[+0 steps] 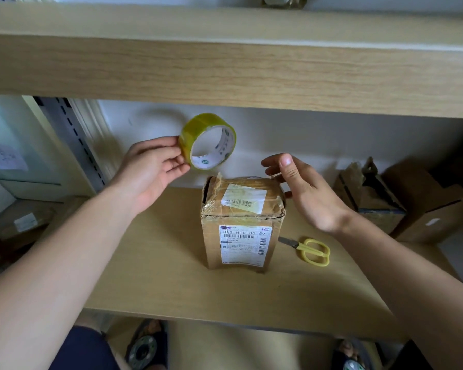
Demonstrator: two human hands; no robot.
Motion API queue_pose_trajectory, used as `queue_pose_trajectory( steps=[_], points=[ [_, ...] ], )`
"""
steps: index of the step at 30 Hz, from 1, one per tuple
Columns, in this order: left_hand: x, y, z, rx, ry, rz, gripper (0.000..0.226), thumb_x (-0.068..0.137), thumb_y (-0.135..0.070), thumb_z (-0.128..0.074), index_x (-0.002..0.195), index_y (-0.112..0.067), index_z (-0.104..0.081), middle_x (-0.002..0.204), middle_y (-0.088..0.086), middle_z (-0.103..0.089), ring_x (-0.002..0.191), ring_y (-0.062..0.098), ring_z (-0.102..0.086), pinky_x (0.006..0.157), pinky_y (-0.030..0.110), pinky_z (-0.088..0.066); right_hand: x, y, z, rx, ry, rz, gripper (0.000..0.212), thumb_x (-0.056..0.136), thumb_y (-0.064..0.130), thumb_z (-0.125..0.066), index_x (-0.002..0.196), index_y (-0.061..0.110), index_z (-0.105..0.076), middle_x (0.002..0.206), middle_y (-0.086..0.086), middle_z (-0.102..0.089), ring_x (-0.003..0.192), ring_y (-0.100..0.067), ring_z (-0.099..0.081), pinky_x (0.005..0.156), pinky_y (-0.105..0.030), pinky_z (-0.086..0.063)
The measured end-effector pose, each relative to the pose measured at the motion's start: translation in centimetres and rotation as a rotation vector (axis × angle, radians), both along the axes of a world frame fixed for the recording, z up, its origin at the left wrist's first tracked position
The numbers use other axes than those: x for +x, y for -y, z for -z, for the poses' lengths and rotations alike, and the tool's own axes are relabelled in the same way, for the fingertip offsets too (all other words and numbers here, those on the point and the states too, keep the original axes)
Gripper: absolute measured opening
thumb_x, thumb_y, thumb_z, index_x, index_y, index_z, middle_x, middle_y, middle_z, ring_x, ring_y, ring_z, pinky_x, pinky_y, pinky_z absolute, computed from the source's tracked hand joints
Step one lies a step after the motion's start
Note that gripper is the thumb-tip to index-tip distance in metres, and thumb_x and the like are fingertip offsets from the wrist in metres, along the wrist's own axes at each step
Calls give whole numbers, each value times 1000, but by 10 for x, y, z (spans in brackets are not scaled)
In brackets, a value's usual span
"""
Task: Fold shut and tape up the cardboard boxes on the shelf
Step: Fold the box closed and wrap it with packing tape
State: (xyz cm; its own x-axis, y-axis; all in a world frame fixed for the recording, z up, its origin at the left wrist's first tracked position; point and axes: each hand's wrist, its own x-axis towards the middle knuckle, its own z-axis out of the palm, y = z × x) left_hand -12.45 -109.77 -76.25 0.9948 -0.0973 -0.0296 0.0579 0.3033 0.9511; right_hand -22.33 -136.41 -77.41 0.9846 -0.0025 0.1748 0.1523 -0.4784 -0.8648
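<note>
left hand (151, 166) is pinching the tape roll (207, 141) by its rim, holding it above the cardboard box (241, 222). box is standing mid-shelf (158, 276), flaps down. right hand (302, 188) is pinching something thin at the box's top right corner, can't tell what. scissors (309, 249) are lying just beside the box.

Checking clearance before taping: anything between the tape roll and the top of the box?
Nothing visible. The left hand holds the tape roll above the cardboard box; the right hand is at its right top edge.

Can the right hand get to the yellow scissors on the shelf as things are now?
Probably yes. The scissors lie in the open on the shelf, right of the box, just below the right hand; nothing covers them.
</note>
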Motion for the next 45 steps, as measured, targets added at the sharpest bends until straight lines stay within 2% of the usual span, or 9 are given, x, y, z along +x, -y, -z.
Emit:
queue_pose_trajectory(
  steps=[5,10,14,18,23,28,33,39,45],
  points=[
    [-6,11,-7,-18,96,72,26,99,10,-49,100,-4,-71,87,13,-64,76,20,-64,83,35,-60,-1,-1,-4,27,22,-5,60,95,68,-27,127,31,-62,119,10,-65,111,-2,-62,89,-24,-47],
    [-14,26,-11,72,204,106,28,102,10,-44,111,-3,-68,102,14,-69,91,21,-67,92,37,-57,0,0,-12,-19,146,52,37,106,47,-46,138,28,-50,122,7,-62,111,-9,-62,91,-36,-54],
    [-21,38,-17,126,298,170,31,104,8,-44,132,9,-57,114,15,-69,98,18,-68,96,37,-55,0,-2,-18,-65,246,72,58,100,25,-65,150,28,-35,139,4,-54,116,-12,-62,86,-33,-58],
    [-38,52,-26,121,364,293,31,94,-4,-54,123,-1,-63,111,13,-70,102,22,-65,98,39,-56,1,-6,-23,-50,387,70,46,99,22,-64,141,18,-45,129,8,-64,119,-12,-63,98,-46,-55],
    [-53,54,-36,183,332,384,33,96,6,-58,122,-13,-66,92,9,-65,82,20,-58,79,30,-52,-2,-4,-26,-14,474,180,23,99,8,-49,120,14,-55,104,15,-64,98,-6,-63,83,-28,-51],
    [-67,51,-45,165,161,472,67,74,1,-75,137,-15,-59,88,9,-60,70,15,-55,69,22,-52,-9,-5,-30,-29,543,200,27,92,3,-40,113,15,-53,99,17,-62,90,1,-60,76,-15,-45],
    [-70,54,-43,133,4,419,58,81,17,-67,131,-11,-61,97,20,-68,70,16,-60,62,22,-49,-13,-5,-32,-88,618,221,28,90,-5,-42,109,12,-53,92,15,-59,83,-10,-56,71,-15,-41],
    [-70,51,-44,135,-43,427,40,84,12,-67,117,-11,-65,81,11,-72,67,14,-60,57,21,-47,-12,-4,-32,-137,642,228,28,89,-6,-41,111,5,-54,89,13,-55,76,-1,-50,65,-12,-36],
    [-71,57,-43,168,-46,431,17,93,8,-62,101,-5,-69,77,6,-68,63,12,-55,54,21,-45,-12,0,-34,-141,650,221,25,92,-7,-42,113,3,-53,94,0,-58,79,-11,-49,68,-16,-38]
  ],
)
